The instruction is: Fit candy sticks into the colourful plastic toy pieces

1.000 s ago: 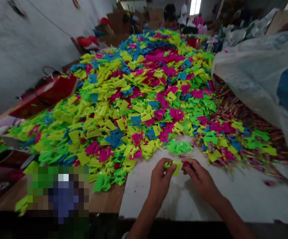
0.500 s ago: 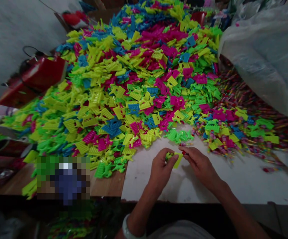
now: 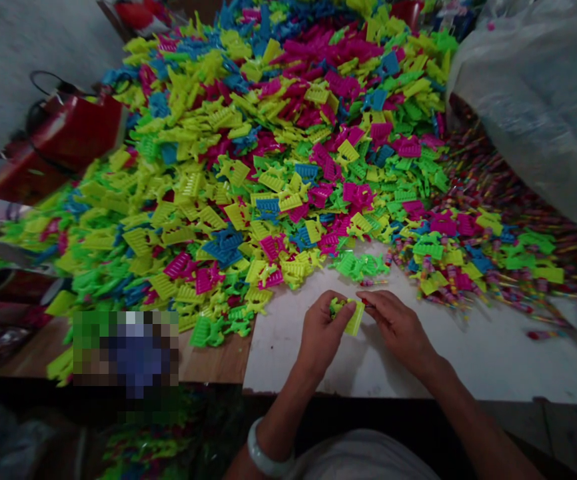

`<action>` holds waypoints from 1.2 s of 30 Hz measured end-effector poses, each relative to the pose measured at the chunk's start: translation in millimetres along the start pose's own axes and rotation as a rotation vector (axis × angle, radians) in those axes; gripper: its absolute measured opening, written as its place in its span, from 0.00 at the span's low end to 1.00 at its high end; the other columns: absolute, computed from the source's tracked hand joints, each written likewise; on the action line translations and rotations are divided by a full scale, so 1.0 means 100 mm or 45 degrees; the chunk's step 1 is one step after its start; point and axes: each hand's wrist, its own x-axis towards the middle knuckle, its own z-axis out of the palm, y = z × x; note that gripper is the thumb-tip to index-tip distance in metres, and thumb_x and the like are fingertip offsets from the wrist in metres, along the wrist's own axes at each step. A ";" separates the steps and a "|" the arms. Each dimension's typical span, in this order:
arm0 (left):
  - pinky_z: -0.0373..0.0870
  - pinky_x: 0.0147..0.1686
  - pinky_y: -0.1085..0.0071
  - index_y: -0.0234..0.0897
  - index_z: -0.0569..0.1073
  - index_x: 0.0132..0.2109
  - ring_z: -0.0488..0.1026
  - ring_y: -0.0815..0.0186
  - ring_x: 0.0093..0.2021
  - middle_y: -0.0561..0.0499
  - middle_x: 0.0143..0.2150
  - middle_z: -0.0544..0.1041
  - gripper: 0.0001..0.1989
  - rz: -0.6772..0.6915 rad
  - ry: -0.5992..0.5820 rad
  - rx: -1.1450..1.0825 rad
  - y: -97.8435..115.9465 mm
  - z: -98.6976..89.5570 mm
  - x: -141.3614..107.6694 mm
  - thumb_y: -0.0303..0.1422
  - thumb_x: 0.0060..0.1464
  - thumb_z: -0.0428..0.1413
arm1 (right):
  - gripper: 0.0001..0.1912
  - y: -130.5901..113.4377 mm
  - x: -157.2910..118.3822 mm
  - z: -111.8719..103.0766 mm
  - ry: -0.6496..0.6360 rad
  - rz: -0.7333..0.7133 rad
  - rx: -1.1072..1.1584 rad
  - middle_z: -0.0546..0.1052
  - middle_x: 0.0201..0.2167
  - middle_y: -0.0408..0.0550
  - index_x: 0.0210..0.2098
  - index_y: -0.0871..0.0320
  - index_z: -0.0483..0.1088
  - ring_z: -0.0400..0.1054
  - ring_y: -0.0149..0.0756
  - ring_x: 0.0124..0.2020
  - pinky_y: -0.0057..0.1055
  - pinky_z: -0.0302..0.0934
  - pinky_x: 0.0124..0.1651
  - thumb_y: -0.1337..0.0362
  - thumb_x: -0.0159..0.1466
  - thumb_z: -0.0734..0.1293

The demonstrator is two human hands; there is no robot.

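Note:
My left hand (image 3: 321, 328) is closed on a flat yellow plastic piece (image 3: 355, 320), whose square end sticks out beyond the thumb. Close by on the right, my right hand (image 3: 397, 327) has its fingertips pinched at that piece's edge around a small dark red part (image 3: 367, 303), mostly hidden by the fingers. Both hands are above a white board (image 3: 288, 360). Just beyond them lie several bright green pieces (image 3: 358, 265) of a similar kind and one thin stick with a coloured end (image 3: 372, 283).
A large heap of yellow, green, pink and blue plastic pieces (image 3: 228, 173) fills the table's back and left. Thin colourful sticks (image 3: 508, 177) spread out from under a translucent plastic bag (image 3: 533, 87) on the right. A red box-shaped object (image 3: 68, 147) stands at the left.
The view has shifted slightly. The yellow piece has tilted a little in my left hand; both hands stay together at almost the same place.

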 end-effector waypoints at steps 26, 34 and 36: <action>0.59 0.25 0.74 0.38 0.64 0.28 0.62 0.71 0.25 0.58 0.23 0.65 0.10 -0.130 0.279 -0.004 -0.24 0.09 -0.02 0.38 0.49 0.55 | 0.33 -0.19 -0.21 0.40 -0.200 -0.033 -0.356 0.72 0.42 0.60 0.65 0.62 0.45 0.67 0.47 0.42 0.46 0.67 0.43 0.56 0.66 0.57; 0.67 0.38 0.66 0.36 0.68 0.43 0.70 0.64 0.37 0.47 0.38 0.73 0.14 0.200 0.036 0.333 -0.07 0.15 0.25 0.42 0.59 0.46 | 0.39 0.24 -0.06 -0.35 0.176 0.164 -0.688 0.71 0.43 0.62 0.66 0.64 0.46 0.64 0.52 0.45 0.49 0.61 0.47 0.49 0.63 0.60; 0.65 0.48 0.61 0.35 0.67 0.49 0.68 0.58 0.49 0.41 0.48 0.71 0.15 0.388 0.116 0.588 -0.02 0.16 0.40 0.37 0.58 0.49 | 0.42 0.33 0.05 -0.58 0.374 0.213 -0.898 0.65 0.53 0.68 0.65 0.66 0.47 0.57 0.59 0.54 0.56 0.53 0.53 0.48 0.61 0.62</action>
